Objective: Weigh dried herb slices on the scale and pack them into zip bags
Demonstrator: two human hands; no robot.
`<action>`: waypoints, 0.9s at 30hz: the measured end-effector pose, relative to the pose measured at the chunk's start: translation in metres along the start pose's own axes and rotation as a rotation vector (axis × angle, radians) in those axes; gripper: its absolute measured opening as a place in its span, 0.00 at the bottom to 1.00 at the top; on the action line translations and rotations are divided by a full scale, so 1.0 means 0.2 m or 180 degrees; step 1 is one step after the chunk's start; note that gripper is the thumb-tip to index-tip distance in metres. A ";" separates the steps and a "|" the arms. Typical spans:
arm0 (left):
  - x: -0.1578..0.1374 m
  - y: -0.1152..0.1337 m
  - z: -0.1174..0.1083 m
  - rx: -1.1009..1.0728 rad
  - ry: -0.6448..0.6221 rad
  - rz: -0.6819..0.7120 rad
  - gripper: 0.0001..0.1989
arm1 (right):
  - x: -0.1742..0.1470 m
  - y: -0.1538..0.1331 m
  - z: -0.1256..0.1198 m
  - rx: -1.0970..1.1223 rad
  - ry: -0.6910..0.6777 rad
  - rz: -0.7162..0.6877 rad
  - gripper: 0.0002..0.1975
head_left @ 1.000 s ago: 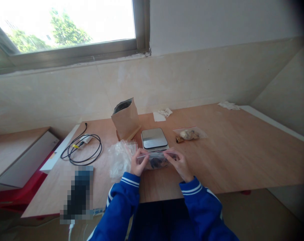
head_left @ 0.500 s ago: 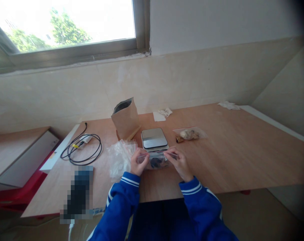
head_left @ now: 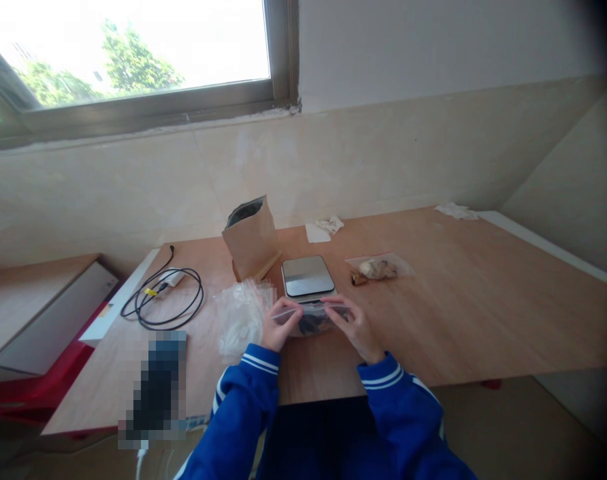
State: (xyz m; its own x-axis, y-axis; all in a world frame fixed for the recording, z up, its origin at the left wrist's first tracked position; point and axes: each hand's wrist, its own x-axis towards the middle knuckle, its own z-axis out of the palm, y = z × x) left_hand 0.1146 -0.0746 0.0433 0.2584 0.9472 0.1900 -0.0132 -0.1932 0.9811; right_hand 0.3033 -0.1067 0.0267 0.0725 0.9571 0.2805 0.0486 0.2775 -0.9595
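Observation:
A clear zip-lock bag with dark pieces inside lies at the near side of the table, its top edge raised between my hands. My left hand pinches that edge at the left, and my right hand pinches it at the right. What the dark pieces are, I cannot make out. Just beyond the bag sits a flat kitchen scale with a shiny plate. Beside my left hand is a heap of clear plastic bags.
A brown paper pouch stands with its mouth open behind the heap. Right of the scale lies another clear bag with pale and brown contents. At left are a coiled black cable and a blurred-out dark object near the table edge.
Both hands keep their pinch on the zip-lock bag. My right fingers have shifted slightly left along its top edge, closer to my left hand. The other things have stayed put.

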 end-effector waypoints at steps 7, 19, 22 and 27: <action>0.00 -0.01 0.01 0.0032 0.0201 0.0153 0.12 | 0.02 0.02 0.00 -0.0250 -0.0039 -0.0333 0.06; 0.01 -0.01 0.00 0.0118 0.0258 0.0217 0.12 | 0.02 0.03 0.02 -0.0278 0.0275 -0.0398 0.08; 0.01 -0.01 0.00 0.0136 0.0208 0.0153 0.13 | 0.02 0.02 0.02 -0.0212 0.0237 -0.0351 0.09; 0.00 0.01 -0.01 0.0032 -0.0113 -0.0077 0.14 | 0.01 -0.01 0.01 -0.0235 -0.0029 -0.0376 0.09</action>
State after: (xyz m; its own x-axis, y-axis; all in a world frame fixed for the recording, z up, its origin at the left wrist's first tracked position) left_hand 0.1130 -0.0753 0.0451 0.2926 0.9420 0.1645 0.0032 -0.1730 0.9849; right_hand 0.3008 -0.1044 0.0295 0.0530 0.9189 0.3909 0.1295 0.3819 -0.9151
